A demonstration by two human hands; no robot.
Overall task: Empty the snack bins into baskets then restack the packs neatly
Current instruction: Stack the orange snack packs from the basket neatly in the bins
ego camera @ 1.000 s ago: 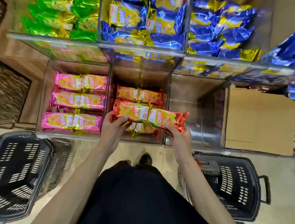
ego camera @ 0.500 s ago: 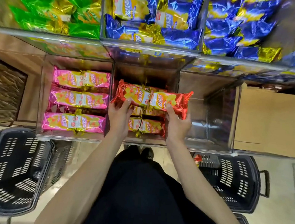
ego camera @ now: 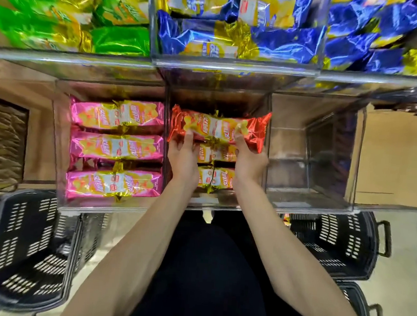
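Observation:
A red snack pack (ego camera: pixel 217 127) lies across the back of the middle clear bin (ego camera: pixel 211 203), on top of other red packs (ego camera: pixel 215 178). My left hand (ego camera: pixel 184 156) grips its left part and my right hand (ego camera: pixel 248 158) grips its right part. Three pink packs (ego camera: pixel 117 148) lie in rows in the left clear bin (ego camera: pixel 58 146). No packs show in the right clear bin (ego camera: pixel 309 200). One black basket (ego camera: pixel 28 248) stands on the floor at the left and another black basket (ego camera: pixel 340 245) at the right.
The shelf above holds green packs (ego camera: pixel 71 12) and blue packs (ego camera: pixel 240 23) in clear bins. A brown cardboard sheet (ego camera: pixel 399 158) lies right of the bins. A second black basket (ego camera: pixel 357 309) shows at the lower right. My dark clothing fills the bottom middle.
Both hands carried the red pack from the front of the middle bin to its back and lowered it onto the stack. The camera leaned closer to the shelf.

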